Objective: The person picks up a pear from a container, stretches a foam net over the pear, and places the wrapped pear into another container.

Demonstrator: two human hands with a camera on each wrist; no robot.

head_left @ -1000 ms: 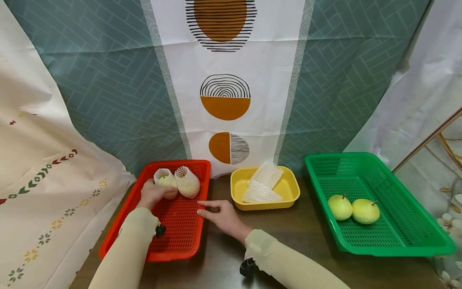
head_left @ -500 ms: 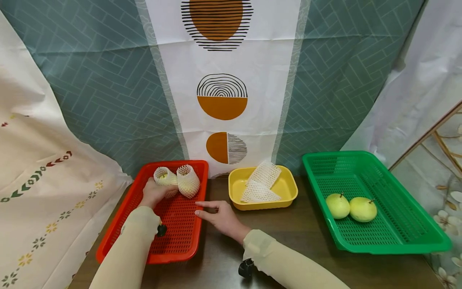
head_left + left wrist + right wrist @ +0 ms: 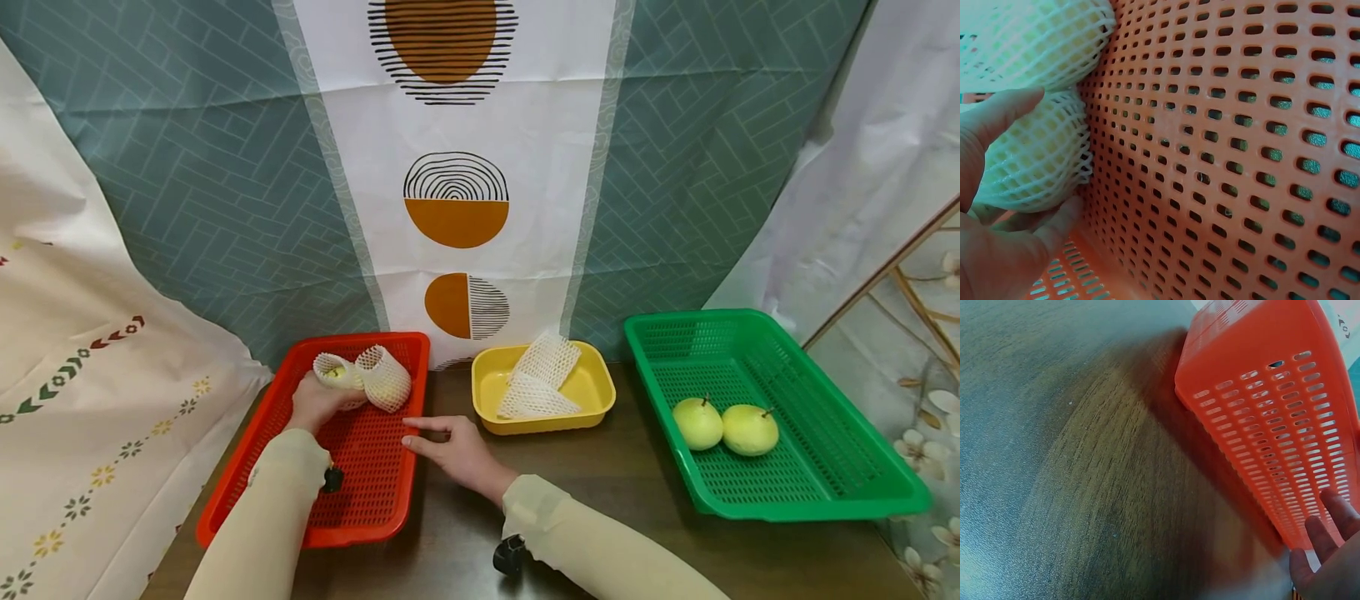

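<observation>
My left hand reaches into the red basket and grips a pear in a white foam net. In the left wrist view, thumb and fingers lie on both sides of this netted pear, low by the basket's perforated surface. A second netted pear sits against it on the right, its net standing up at the top. My right hand is at the basket's right rim, thumb and index finger apart and extended. In the right wrist view, that hand's fingers lie along the basket's outer wall.
A yellow tray with loose foam nets stands at the back middle. At the right, a green basket holds two bare pears, one beside the other. Patterned cloth hangs behind the dark wooden table.
The whole head view has shifted slightly. The netted pears tilt a little differently, the second leaning closer to the gripped one. The left hand keeps its grip; the right hand stays at the rim.
</observation>
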